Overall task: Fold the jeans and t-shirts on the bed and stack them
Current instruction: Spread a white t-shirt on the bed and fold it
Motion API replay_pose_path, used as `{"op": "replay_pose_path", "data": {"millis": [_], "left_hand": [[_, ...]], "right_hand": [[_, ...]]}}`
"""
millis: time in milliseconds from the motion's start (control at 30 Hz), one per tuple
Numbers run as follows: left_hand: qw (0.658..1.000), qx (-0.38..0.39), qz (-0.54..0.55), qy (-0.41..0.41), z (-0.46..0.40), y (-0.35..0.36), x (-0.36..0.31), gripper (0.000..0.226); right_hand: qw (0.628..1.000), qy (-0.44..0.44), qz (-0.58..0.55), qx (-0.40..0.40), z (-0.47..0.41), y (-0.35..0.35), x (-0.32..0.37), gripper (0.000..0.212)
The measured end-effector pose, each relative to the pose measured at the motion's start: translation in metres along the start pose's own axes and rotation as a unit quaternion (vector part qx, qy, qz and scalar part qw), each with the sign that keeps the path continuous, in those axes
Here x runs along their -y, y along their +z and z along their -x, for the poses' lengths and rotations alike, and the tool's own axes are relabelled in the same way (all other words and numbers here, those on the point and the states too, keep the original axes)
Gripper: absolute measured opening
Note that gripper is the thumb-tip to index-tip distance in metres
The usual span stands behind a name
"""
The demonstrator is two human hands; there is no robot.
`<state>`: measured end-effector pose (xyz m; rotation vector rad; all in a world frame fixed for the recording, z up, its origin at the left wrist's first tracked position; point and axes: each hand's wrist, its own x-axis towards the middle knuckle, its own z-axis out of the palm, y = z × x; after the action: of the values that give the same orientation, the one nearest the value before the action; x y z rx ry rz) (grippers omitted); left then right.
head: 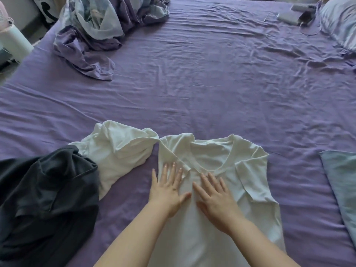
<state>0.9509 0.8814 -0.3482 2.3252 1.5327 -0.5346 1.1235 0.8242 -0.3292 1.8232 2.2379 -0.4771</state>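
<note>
— Where is the shirt being worked on?

— A white t-shirt point(221, 170) lies flat near the front edge of the bed point(192, 83), collar pointing away from the person. Both sleeves are turned inward over the body, so its left and right edges run fairly straight down towards the bottom of the view.

— And the hands?

— Both rest palm-down on the chest of the shirt, side by side. The left hand point(169, 189) sits over the folded-in left sleeve, its fingers point(174, 170) spread and flat, gripping nothing. The right hand point(215, 197) lies just below the collar, fingers likewise splayed and released, pressing on the cloth.

— What crowds the edges?

— To the left, a second white t-shirt point(119, 151) lies crumpled, its nearest corner almost touching the flat shirt's left shoulder. Further left, a dark garment point(48, 199) is heaped at the bed's edge, overlapping the crumpled shirt. To the right, a pale blue cloth point(342, 180) lies apart from the flat shirt, with a strip of purple sheet between them.

— Any open room?

— Beyond the collar the wrinkled sheet is bare across the whole middle of the bed. A bundled quilt point(100, 31) sits at the far left corner, a pillow point(341, 22) and some small devices point(296, 14) at the far right.
</note>
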Motion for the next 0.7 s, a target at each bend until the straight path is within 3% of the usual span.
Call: {"op": "replay_pose_path", "data": {"millis": [133, 233, 333, 533, 700], "left_hand": [[0.998, -0.056, -0.041, 0.004, 0.007, 0.017, -0.008, 0.076], [0.996, -0.079, -0.011, 0.045, 0.042, 0.034, -0.031, 0.077], [0.995, -0.041, 0.03, 0.089, 0.091, 0.042, -0.059, 0.068], [0.975, -0.086, 0.13, 0.16, 0.19, 0.06, -0.085, 0.041], [0.97, -0.035, 0.073, 0.231, 0.244, 0.084, -0.09, 0.041]], "right_hand": [[0.999, 0.021, 0.028, -0.041, 0.03, 0.015, 0.005, 0.053], [0.999, 0.027, 0.009, -0.043, 0.056, 0.026, 0.011, 0.054], [0.999, 0.027, -0.014, -0.018, 0.088, 0.036, 0.017, 0.054], [0.995, 0.016, -0.086, -0.046, 0.19, 0.067, 0.03, 0.052], [0.992, 0.006, -0.123, -0.021, 0.253, 0.083, 0.045, 0.036]]}}
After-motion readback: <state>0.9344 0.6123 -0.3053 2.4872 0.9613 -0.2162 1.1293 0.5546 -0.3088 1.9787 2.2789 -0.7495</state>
